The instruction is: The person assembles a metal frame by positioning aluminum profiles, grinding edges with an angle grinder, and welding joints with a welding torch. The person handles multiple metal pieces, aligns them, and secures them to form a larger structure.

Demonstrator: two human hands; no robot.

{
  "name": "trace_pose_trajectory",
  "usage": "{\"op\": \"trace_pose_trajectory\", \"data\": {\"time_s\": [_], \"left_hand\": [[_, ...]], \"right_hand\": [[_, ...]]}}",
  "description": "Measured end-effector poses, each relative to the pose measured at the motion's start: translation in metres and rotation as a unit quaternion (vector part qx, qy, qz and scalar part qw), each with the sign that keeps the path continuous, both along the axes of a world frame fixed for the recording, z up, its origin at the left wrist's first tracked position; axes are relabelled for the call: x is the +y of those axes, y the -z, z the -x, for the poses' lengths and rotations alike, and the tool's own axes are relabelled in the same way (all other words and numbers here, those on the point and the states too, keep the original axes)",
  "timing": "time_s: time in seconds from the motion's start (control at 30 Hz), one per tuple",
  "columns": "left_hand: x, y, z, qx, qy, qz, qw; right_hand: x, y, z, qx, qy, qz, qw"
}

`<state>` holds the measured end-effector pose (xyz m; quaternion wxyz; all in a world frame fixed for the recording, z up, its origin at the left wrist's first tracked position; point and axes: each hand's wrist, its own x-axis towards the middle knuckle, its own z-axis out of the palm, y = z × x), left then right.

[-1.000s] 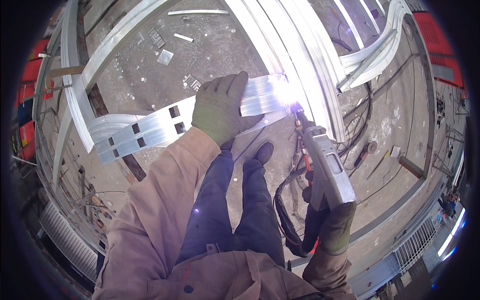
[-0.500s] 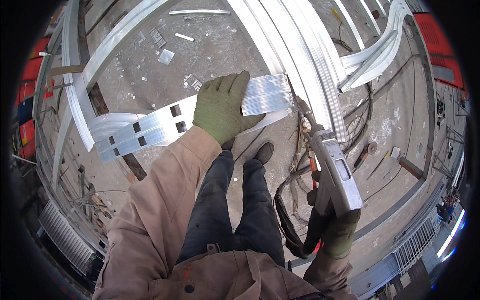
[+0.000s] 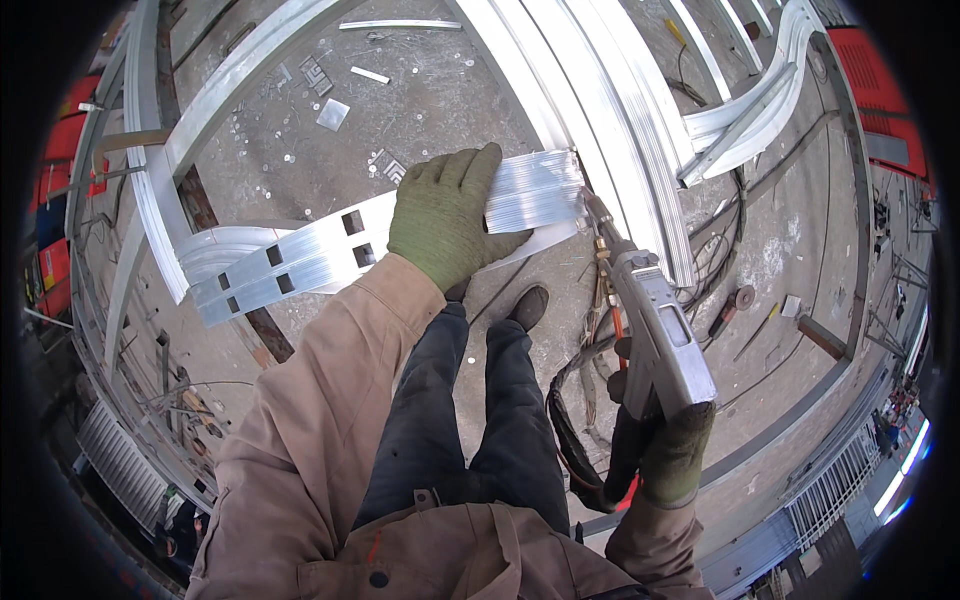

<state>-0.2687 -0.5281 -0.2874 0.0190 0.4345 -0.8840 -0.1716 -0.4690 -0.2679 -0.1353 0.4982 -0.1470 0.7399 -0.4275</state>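
Note:
My left hand [image 3: 440,215], in a green glove, is closed over a ribbed aluminium profile [image 3: 535,190] with square holes toward its left end. The thumb presses its near edge. That profile's right end meets or nearly meets a long, bright aluminium rail [image 3: 625,140]. In my right hand [image 3: 678,460], also gloved, is a silver welding gun [image 3: 672,325] with a black grip. Its nozzle points up and left, close to the corner where profile and rail come together. Whether the tip touches the metal I cannot tell. My right fingers are partly hidden behind the gun.
Dark cables [image 3: 570,430] loop down from the gun beside my legs. A curved aluminium beam [image 3: 260,70] runs beyond my left hand. Metal offcuts [image 3: 333,114] and small discs lie on the floor. An angle grinder [image 3: 732,308] rests at the right, near a steel frame bar [image 3: 822,338].
The welding gun and my right hand have shifted slightly left, with the nozzle a little nearer the profile's end. My left hand and the profile have stayed almost in place.

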Motion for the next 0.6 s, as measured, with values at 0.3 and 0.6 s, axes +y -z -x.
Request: {"op": "trace_pose_trajectory", "data": {"time_s": [0.3,0.6], "left_hand": [[-0.001,-0.001,-0.001,0.022,-0.001,-0.002,1.0],[-0.002,-0.004,0.002,0.021,0.001,-0.014,1.0]], "right_hand": [[0.007,0.008,-0.003,0.052,-0.01,0.014,0.999],[0.009,-0.001,-0.005,0.045,-0.031,-0.004,0.998]]}}
